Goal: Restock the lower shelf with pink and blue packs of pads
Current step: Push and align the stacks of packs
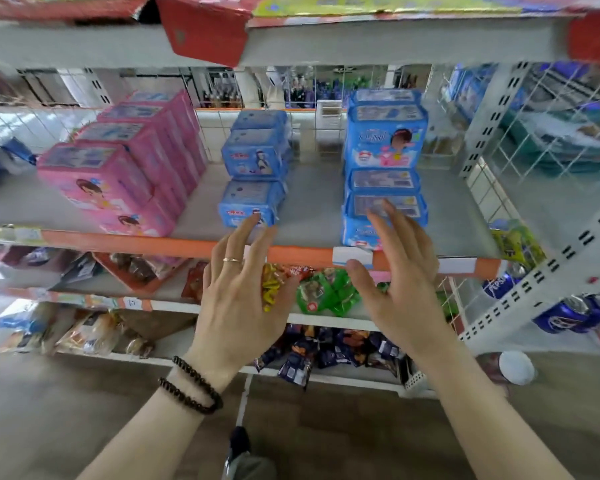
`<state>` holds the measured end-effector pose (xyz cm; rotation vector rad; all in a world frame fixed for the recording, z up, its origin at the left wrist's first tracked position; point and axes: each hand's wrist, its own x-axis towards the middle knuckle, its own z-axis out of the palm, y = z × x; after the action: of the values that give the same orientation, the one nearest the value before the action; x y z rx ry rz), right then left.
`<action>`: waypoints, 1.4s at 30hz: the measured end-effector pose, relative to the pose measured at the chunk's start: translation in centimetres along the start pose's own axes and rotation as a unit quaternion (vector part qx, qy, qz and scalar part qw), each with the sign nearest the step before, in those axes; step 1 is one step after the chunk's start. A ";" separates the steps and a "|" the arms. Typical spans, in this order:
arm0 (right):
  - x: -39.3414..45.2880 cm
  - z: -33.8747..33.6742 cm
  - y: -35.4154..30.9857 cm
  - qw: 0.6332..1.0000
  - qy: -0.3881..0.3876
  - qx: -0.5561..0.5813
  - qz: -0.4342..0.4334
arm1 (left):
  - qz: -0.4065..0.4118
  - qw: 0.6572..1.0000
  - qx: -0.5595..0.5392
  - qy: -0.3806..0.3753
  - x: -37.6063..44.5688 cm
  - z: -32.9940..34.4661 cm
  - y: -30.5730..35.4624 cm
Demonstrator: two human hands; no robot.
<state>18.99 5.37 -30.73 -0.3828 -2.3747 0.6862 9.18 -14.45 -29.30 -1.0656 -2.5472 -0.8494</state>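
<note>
Pink packs of pads (118, 168) stand in stacked rows on the left of the grey shelf (312, 202). Small blue packs (253, 174) sit in the middle, larger blue packs (383, 161) are stacked on the right. My left hand (243, 296) hovers in front of the shelf's orange edge, fingers spread, its fingertips close to the front small blue pack (248, 202). My right hand (402, 282) is also spread, with its fingertips over the front large blue pack (385, 206). Neither hand holds anything.
An orange price strip (136, 242) edges the shelf. Snack bags (323, 292) lie on lower shelves and blue soda cans (568, 317) are at the right. A wire grid (499, 199) closes the shelf's right side. Red cardboard (205, 29) overhangs from the shelf above.
</note>
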 end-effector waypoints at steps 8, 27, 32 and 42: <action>-0.3 -0.1 -3.4 1.000 0.008 0.006 -0.005 | 0.025 1.000 -0.006 -0.008 0.2 -2.2 0.0; 1.2 3.9 -10.7 0.999 0.028 -0.020 -0.016 | 0.039 0.998 -0.033 0.026 1.0 -7.0 -6.6; 1.6 3.6 -11.9 0.996 0.073 -0.053 -0.025 | 0.066 0.995 -0.078 0.019 1.9 -8.1 -6.3; 0.1 2.3 -13.7 0.983 0.105 -0.152 0.013 | 0.132 0.985 -0.113 -0.015 3.4 -7.1 -6.3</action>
<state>16.16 -6.70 -24.54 -0.5868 -2.2743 0.2742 2.33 -20.30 -24.81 -1.4542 -2.3001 -1.0714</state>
